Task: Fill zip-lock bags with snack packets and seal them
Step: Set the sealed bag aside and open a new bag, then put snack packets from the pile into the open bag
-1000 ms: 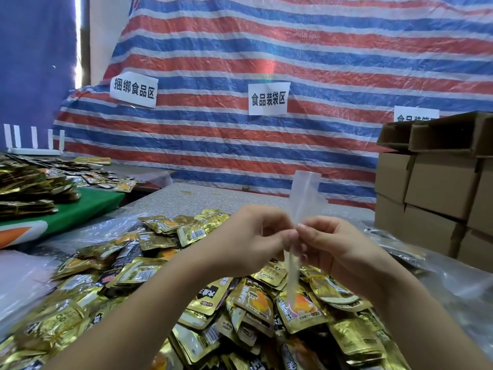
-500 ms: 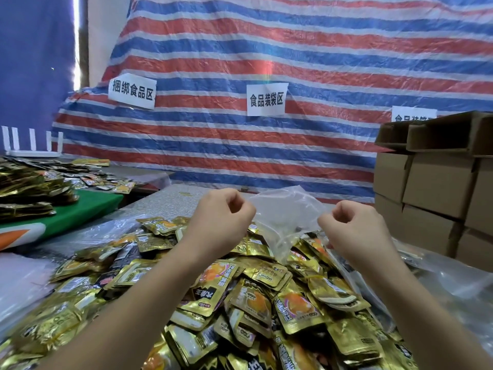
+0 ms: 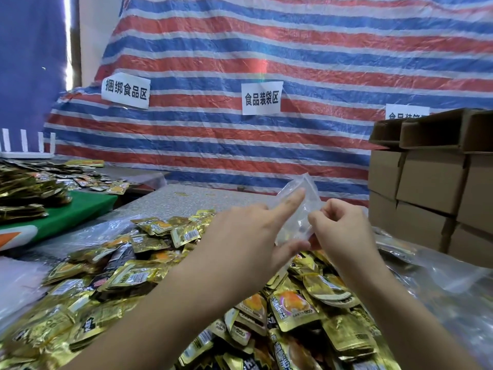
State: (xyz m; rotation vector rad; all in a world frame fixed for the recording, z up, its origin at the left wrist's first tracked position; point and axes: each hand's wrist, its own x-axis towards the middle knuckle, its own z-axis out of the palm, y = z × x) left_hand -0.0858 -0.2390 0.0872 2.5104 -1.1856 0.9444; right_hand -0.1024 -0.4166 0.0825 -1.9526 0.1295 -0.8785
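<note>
Clear zip-lock bag held up over snack packet pile, long axis roughly vertical; mouth end hard to tell. Left hand: index straight, pressed on film, thumb under bag. Right hand: fingers curled, pinching bag edge. Wall label reads 食品装袋区; right label cut off by cardboard boxes.

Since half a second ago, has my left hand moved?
Yes. The left hand has shifted right, toward the stacked cardboard boxes, closing on the right hand; its forefinger now lies along the clear zip-lock bag.
</note>
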